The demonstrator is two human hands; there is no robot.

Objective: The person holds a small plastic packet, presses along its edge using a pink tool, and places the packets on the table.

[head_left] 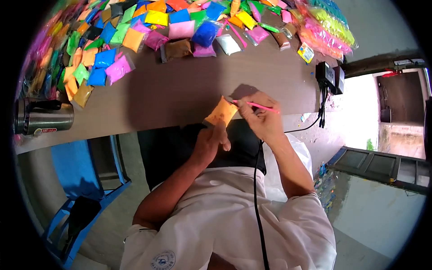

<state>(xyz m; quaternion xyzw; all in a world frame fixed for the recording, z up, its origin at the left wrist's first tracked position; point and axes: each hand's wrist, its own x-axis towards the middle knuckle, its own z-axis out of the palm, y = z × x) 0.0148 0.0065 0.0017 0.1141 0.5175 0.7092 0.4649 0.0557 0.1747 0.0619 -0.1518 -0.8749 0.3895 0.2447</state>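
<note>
In the head view, my left hand (210, 143) grasps an orange packet (222, 112), fingers bent around its near end and the thumb against its face. The packet is tilted, its far end leaning right, and it shows in front of the near edge of the brown table (180, 87). Small reddish marks show on its face.

My right hand (261, 118) pinches a pink stick (263, 107) between thumb and fingers. The stick slants, and its left end is at the packet's far end; I cannot tell whether the 2 touch there.

Beyond my hands, on the far side of the table, many coloured packets lie heaped. At the near margin of this heap I see 1 brown packet (177, 50), 1 dark blue packet (205, 33) and 1 white packet (228, 45). A second pink stick (237, 36) lies just right of the dark blue packet.

At the far right, bags of neon pink and yellow (321, 33) are piled, with a small yellow packet (306, 52) just on their near side. Nearer, black adapters (326, 75) sit at the table's right end, cables hanging down. On the left, a steel mug (58, 118) lies near the table's edge, beyond a blue chair (74, 166).
</note>
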